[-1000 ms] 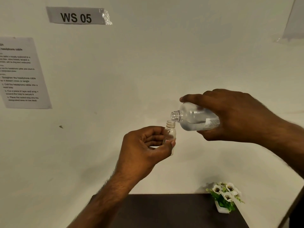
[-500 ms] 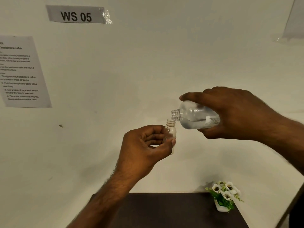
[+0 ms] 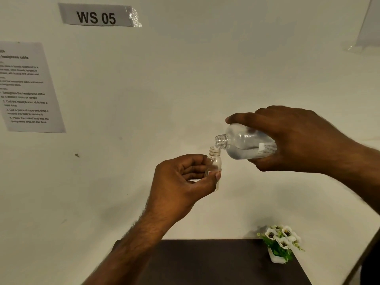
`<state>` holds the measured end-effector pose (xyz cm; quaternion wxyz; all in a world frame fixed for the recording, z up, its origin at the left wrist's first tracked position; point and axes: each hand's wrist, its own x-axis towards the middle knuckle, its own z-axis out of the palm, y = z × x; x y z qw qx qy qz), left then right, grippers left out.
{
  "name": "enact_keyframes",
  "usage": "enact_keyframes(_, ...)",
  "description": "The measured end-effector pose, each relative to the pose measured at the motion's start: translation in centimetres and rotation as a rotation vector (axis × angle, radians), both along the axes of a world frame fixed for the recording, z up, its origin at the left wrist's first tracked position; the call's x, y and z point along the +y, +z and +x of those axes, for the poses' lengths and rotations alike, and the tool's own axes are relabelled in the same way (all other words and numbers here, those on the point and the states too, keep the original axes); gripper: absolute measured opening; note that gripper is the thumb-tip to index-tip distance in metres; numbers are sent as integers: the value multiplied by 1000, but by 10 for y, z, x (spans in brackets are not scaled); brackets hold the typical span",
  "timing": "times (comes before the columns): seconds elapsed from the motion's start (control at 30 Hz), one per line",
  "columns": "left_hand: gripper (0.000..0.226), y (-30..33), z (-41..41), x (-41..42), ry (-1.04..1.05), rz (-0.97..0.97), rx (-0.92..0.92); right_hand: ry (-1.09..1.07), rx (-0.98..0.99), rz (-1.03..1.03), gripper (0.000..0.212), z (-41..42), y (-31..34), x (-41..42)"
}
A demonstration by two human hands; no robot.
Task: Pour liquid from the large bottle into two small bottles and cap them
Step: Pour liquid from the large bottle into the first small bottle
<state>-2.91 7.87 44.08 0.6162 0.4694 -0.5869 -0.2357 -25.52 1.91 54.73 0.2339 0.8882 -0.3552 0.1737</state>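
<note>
The large bottle (image 3: 244,144), tipped on its side in the right hand (image 3: 298,138), lies to the right of and above the small bottle (image 3: 215,161), its mouth just over the small bottle's open neck; the small bottle stands upright in the left hand (image 3: 181,186). Both are held up before the wall (image 3: 185,79), above the bench (image 3: 216,262). A potted plant (image 3: 280,243) stands on the bench's far right corner against the wall, and high on the wall to the left hang a label (image 3: 96,16) and, lower and further left, a sheet of paper (image 3: 26,87).

Both arms are bare right down to the frame edge, no sleeves, watch or rings that I can spot. The left hand (image 3: 181,186) and right hand (image 3: 298,140) have short, plain nails, and the forearms are pretty hairy.
</note>
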Motion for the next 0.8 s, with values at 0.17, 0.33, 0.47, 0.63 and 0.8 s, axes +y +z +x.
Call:
enact_keyframes(0.17,26,0,0,0,-6,-2,-3,2,-3,-1,87,0,-1,-1)
enact_keyframes(0.33,25,-2,0,-1,-5,-8,-2,15,-3,-5,87,0,-2,-2)
enact_keyframes(0.47,25,-2,0,-2,0,-11,-2,16,-1,-13,87,0,-2,-3)
enact_keyframes(0.63,27,-2,0,-2,3,-9,-10,13,3,-17,87,0,-1,-3)
enact_keyframes(0.8,29,-2,0,-2,12,-5,-8,15,0,-35,88,0,0,-2)
